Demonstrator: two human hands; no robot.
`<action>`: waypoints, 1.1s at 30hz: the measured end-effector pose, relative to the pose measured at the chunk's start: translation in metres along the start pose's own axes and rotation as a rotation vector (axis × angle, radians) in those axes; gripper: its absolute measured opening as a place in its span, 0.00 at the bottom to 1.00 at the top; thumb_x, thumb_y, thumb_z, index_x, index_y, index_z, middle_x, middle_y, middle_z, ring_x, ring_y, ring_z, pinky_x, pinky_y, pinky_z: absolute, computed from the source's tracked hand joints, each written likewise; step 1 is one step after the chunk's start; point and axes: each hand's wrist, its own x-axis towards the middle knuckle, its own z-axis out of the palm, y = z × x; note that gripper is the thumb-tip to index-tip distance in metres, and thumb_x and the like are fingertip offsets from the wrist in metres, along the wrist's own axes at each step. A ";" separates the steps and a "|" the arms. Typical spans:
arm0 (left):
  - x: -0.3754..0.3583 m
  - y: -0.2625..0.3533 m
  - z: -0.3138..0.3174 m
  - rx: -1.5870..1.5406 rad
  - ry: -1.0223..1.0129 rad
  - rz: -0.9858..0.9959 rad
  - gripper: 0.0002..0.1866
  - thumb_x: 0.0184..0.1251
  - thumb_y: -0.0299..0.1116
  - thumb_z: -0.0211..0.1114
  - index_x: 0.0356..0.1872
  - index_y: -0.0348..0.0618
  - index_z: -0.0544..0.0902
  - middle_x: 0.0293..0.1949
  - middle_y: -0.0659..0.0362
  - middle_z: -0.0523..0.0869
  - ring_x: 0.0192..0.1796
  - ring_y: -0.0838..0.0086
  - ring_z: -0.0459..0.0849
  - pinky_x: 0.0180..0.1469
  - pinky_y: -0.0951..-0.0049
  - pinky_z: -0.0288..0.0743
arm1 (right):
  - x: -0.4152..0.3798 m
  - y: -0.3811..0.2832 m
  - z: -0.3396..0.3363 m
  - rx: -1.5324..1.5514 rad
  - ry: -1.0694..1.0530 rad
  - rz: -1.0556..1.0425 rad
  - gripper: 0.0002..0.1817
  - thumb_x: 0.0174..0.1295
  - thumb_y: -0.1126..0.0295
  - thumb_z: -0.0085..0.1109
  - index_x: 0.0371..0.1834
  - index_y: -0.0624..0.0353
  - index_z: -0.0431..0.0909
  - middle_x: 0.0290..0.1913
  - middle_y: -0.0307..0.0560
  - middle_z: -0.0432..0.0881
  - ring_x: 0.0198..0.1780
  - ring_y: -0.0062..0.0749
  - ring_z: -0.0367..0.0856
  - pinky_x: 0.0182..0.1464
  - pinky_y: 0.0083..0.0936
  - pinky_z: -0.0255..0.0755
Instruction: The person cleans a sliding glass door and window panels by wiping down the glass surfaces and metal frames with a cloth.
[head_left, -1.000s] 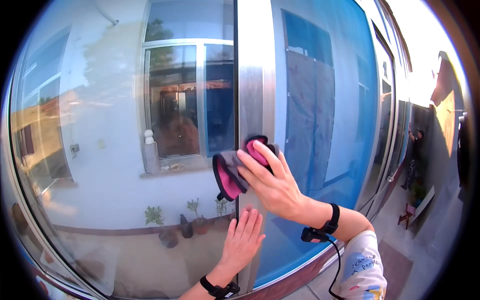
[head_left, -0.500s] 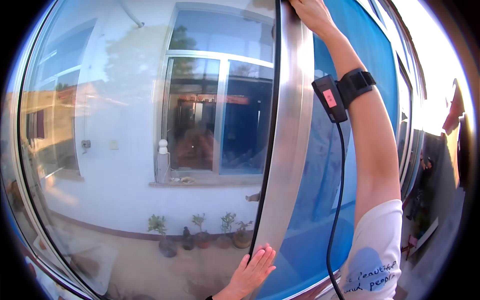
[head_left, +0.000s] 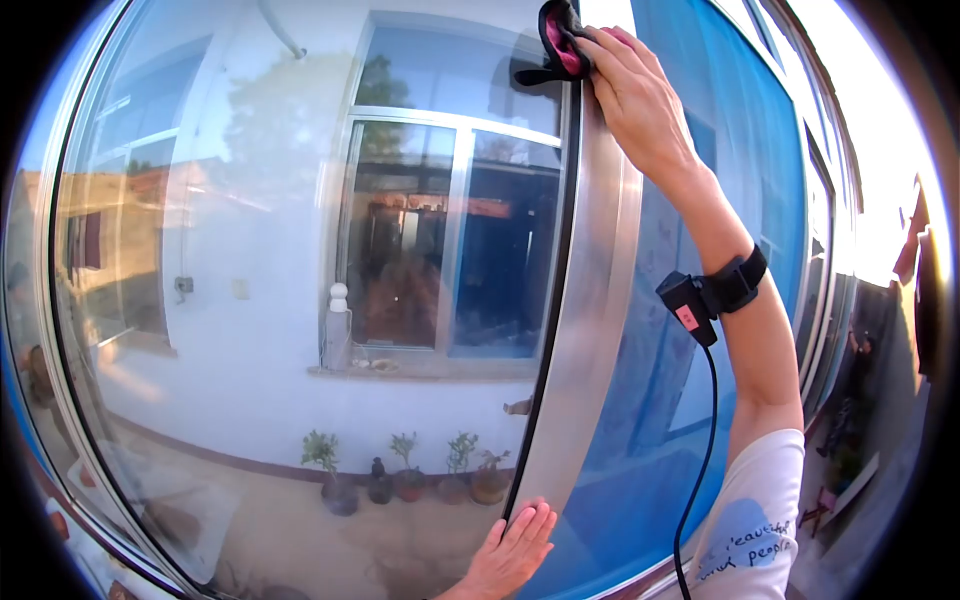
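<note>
My right hand (head_left: 640, 100) is raised high at the silver metal window frame (head_left: 588, 290), fingers closed on a black and pink cloth (head_left: 562, 45). The cloth is bunched at the upper edge of the glass pane (head_left: 260, 300), with a flap sticking out to the left. Low down, my left hand (head_left: 512, 555) lies flat against the frame beside the black seal, fingers stretched out and holding nothing. A black strap with a small box (head_left: 690, 305) sits on my right forearm, and a black cable hangs from it.
Blue film or sheeting (head_left: 660, 440) covers the panel right of the frame. Through the glass appear several potted plants (head_left: 405, 480) by a white wall and an inner window (head_left: 455, 230). At far right runs a shaded passage with various things (head_left: 840, 450).
My right hand has come lower into view, and the cloth now shows at the pane's top edge. The view has shifted slightly; my left hand stays on the frame.
</note>
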 end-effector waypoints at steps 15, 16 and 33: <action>0.019 -0.001 0.017 0.187 0.154 0.015 0.31 0.70 0.47 0.49 0.72 0.49 0.65 0.74 0.63 0.63 0.76 0.73 0.56 0.77 0.53 0.35 | 0.122 0.093 0.061 0.009 -0.077 0.369 0.22 0.64 0.62 0.42 0.58 0.52 0.76 0.59 0.57 0.77 0.62 0.53 0.72 0.63 0.40 0.65; 0.019 -0.001 0.017 0.171 0.121 0.004 0.31 0.70 0.47 0.49 0.72 0.49 0.65 0.74 0.63 0.63 0.76 0.73 0.56 0.77 0.53 0.35 | 0.111 0.085 0.058 0.012 -0.038 0.380 0.21 0.64 0.62 0.43 0.58 0.51 0.76 0.58 0.57 0.77 0.61 0.53 0.73 0.63 0.39 0.66; -0.071 -0.008 -0.040 -0.582 0.270 -0.033 0.20 0.57 0.33 0.68 0.52 0.49 0.77 0.57 0.56 0.79 0.60 0.63 0.78 0.68 0.53 0.60 | -0.371 -0.310 -0.201 0.528 -0.496 0.429 0.15 0.48 0.77 0.62 0.41 0.50 0.85 0.65 0.44 0.73 0.68 0.60 0.61 0.63 0.56 0.58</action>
